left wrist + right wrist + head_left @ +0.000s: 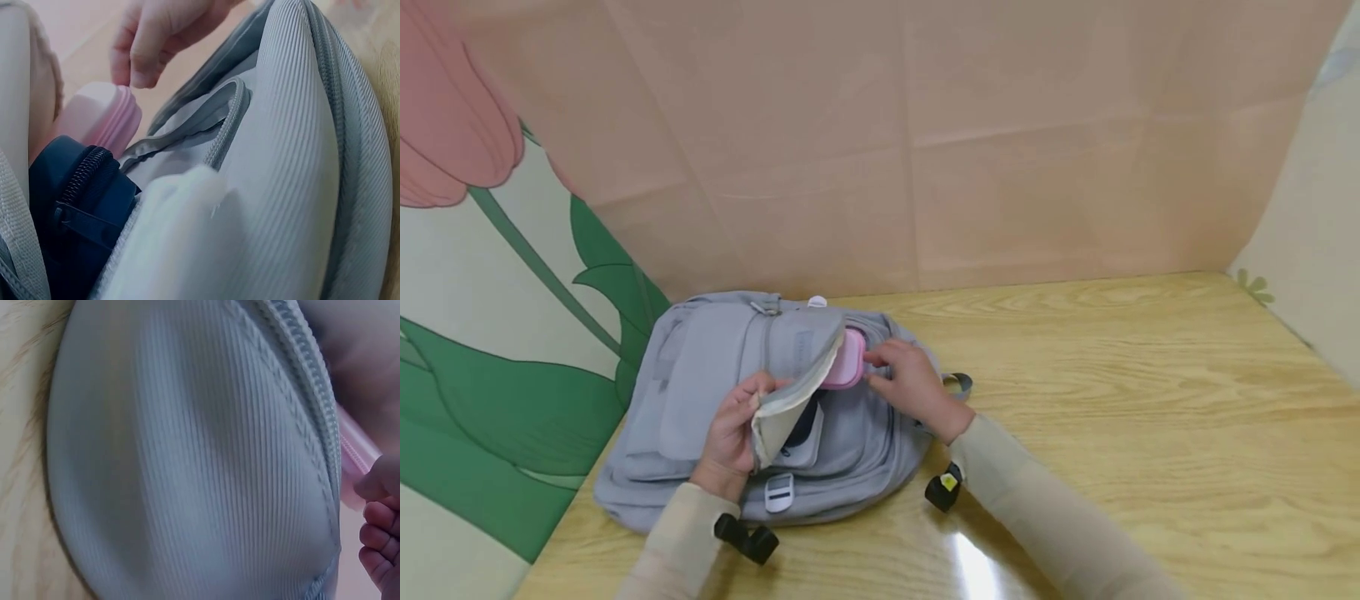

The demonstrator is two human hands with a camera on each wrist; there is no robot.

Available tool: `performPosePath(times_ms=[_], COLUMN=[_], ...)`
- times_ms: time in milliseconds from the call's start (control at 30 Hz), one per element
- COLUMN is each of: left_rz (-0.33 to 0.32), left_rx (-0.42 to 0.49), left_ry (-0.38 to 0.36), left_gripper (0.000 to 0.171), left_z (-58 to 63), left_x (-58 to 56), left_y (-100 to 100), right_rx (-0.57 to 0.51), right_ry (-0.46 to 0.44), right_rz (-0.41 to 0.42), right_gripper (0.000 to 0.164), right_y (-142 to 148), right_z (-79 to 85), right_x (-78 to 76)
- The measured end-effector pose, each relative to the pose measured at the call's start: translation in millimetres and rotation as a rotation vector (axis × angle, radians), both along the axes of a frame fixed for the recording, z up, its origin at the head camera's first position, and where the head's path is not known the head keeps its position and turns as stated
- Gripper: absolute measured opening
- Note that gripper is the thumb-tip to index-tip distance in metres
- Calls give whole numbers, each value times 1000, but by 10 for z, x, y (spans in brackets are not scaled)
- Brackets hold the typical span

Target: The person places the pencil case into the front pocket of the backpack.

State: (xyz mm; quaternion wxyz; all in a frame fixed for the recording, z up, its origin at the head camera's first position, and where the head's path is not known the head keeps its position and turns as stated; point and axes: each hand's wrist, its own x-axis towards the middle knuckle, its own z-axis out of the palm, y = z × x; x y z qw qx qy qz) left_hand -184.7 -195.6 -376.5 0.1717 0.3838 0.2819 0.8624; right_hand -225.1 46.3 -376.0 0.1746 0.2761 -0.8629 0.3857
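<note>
A grey backpack (700, 375) lies on a wooden table with its front pocket unzipped. My left hand (735, 425) grips the edge of the pocket flap (786, 412) and holds it lifted. At the pocket's mouth a pink zippered case (847, 360) sticks partly out. My right hand (913, 385) pinches the case's outer corner; in the right wrist view its thumb lies against the pink case (357, 450) and the other fingers curl. A dark blue zippered pouch (81, 206) sits in the pocket beside the case, with a white item (805, 446) next to it.
The wooden table (1112, 417) extends to the right of the backpack. A strap loop (958, 385) juts from the bag's right side, and a buckle (779, 492) hangs at its front edge. A pinkish-brown sheet (925, 167) covers the wall behind.
</note>
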Motion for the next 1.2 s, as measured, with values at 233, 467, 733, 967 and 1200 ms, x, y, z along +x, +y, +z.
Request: performPosePath(times_ms=[233, 467, 733, 967, 1200], left_rz=[-28, -44, -70, -65, -68], left_rx=[-2, -4, 2, -21, -31], left_ry=[7, 13, 24, 33, 74], left_gripper=[17, 16, 18, 17, 19], left_z=[-1, 9, 15, 6, 18], left_x=[-20, -33, -45, -72, -117], left_y=[-15, -14, -3, 8, -32], right_rx=[-19, 1, -16, -59, -25], right_ry=[-12, -21, -72, -139, -162], right_rz=[79, 136, 170, 183, 197], right_gripper=[22, 24, 25, 31, 51], right_y=[-47, -102, -141, -159, -212], right_z=[-16, -20, -15, -75, -97], right_x=[-29, -70, -75, -37, 16])
